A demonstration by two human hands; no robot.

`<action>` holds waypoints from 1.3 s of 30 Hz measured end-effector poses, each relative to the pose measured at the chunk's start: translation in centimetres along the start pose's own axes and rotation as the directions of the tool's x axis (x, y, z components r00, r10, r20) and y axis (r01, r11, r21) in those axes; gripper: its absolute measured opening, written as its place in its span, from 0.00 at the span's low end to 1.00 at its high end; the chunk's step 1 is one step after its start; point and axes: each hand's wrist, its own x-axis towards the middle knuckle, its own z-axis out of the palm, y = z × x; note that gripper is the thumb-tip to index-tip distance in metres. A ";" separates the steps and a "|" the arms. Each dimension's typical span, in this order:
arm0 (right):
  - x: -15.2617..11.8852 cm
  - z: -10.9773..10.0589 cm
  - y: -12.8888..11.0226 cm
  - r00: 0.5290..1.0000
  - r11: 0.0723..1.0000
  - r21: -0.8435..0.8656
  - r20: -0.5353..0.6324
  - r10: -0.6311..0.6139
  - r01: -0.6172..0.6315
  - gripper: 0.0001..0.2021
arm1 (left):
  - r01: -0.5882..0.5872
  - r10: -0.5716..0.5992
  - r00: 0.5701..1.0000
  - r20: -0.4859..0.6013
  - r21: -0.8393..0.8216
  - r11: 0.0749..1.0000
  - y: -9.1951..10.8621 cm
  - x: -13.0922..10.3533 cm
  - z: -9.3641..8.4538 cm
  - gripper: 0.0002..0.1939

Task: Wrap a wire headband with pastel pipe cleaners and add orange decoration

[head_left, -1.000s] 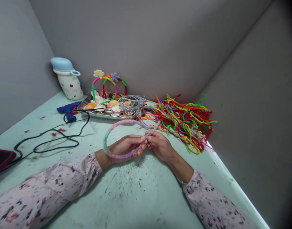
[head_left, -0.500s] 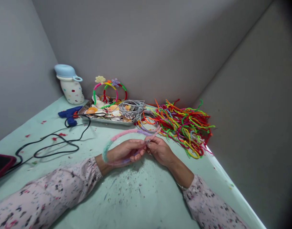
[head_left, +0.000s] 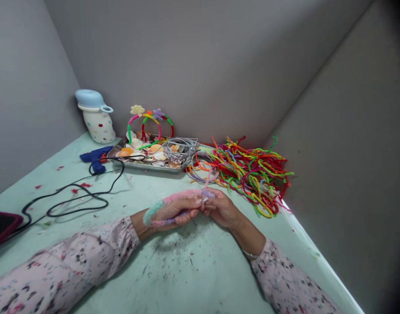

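A fuzzy ring (head_left: 153, 211) in pink, mint and lilac loops around my left hand (head_left: 182, 209), whose thumb and fingers are closed on it. My right hand (head_left: 221, 208) pinches the ring's right side, fingertips meeting those of my left hand. A small whitish bit shows between the fingertips; what it is cannot be made out. From the grip a thin pink stem (head_left: 209, 176) sticks up, with a lilac part at its base. Both hands are above the mint table (head_left: 173, 279).
Behind are a metal tray (head_left: 147, 167) of shells with two flowered rings, grey wire coils (head_left: 182, 148) and a pile of colourful pipe cleaners (head_left: 252, 170). To the left are a blue glue gun (head_left: 97, 158), black cable, bottle (head_left: 97, 120) and phone (head_left: 3, 229).
The ring has tilted flatter and its upper edge is lower. The pink stem now points more upright instead of up to the right. Both hands are nearly in the same place.
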 end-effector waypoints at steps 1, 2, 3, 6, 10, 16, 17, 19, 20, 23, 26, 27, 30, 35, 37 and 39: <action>0.0 0.0 0.0 1.000 1.000 0.015 -0.005 0.003 -0.002 0.09 | 0.002 -0.002 1.000 -0.003 0.007 1.000 0.0 0.0 0.1 0.11; 0.0 0.0 0.0 1.000 1.000 0.030 -0.010 0.002 -0.001 0.09 | 0.005 -0.004 1.000 -0.005 0.018 1.000 0.0 0.0 0.1 0.11; 0.0 0.1 -0.1 1.000 0.999 0.041 -0.014 0.000 0.000 0.09 | 0.011 -0.010 1.000 -0.007 0.031 0.999 0.0 0.0 0.2 0.12; -0.1 0.2 -0.2 1.000 0.999 0.045 -0.023 -0.007 0.009 0.09 | 0.040 -0.038 0.999 -0.033 0.053 0.998 -0.1 0.1 0.1 0.12; -0.2 0.3 -0.3 0.999 0.999 0.020 -0.025 -0.028 0.029 0.08 | 0.070 -0.067 0.996 -0.057 0.066 0.995 -0.4 0.1 0.0 0.12; -0.2 0.7 -0.4 0.997 0.998 0.020 -0.050 -0.056 0.057 0.04 | 0.049 -0.044 0.998 -0.034 0.180 0.982 0.2 -0.1 0.5 0.13; -0.2 0.8 -0.4 0.996 0.998 0.018 -0.060 -0.062 0.063 0.04 | 0.057 -0.051 0.998 -0.035 0.191 0.980 0.3 -0.1 0.6 0.13; -0.1 0.8 -0.4 0.995 0.997 0.013 -0.072 -0.070 0.071 0.04 | 0.078 -0.071 0.997 -0.042 0.203 0.976 0.4 -0.2 0.6 0.12; 0.0 0.8 -0.3 0.995 0.997 0.010 -0.073 -0.073 0.074 0.04 | 0.083 -0.075 0.996 -0.047 0.207 0.975 0.4 -0.1 0.6 0.12; 0.1 0.7 -0.1 0.995 0.997 0.006 -0.065 -0.079 0.079 0.04 | 0.090 -0.077 0.995 -0.067 0.220 0.971 0.3 0.0 0.2 0.13; 0.2 0.6 0.1 0.995 0.997 0.001 -0.069 -0.078 0.078 0.03 | 0.104 -0.083 0.992 -0.096 0.233 0.967 0.3 0.2 -0.2 0.13; 0.2 0.6 0.1 0.994 0.997 -0.002 -0.070 -0.080 0.080 0.03 | 0.108 -0.084 0.991 -0.106 0.238 0.965 0.3 0.3 -0.2 0.13; 0.2 0.5 0.2 0.993 0.995 -0.011 -0.069 -0.096 0.095 0.03 | 0.115 -0.080 0.987 -0.138 0.266 0.957 0.5 0.4 -0.2 0.12; 0.2 0.4 0.2 0.993 0.997 -0.005 -0.086 -0.075 0.075 0.04 | 0.085 -0.024 0.980 -0.197 0.309 0.947 0.6 0.4 0.1 0.11; 0.2 0.4 0.2 0.993 0.998 0.007 -0.097 -0.065 0.066 0.05 | 0.071 -0.008 0.980 -0.201 0.309 0.949 0.4 0.5 0.0 0.11; 0.2 0.4 0.2 0.990 0.997 0.013 -0.118 -0.077 0.079 0.06 | 0.042 0.022 0.980 -0.195 0.315 0.948 0.2 0.7 -0.3 0.10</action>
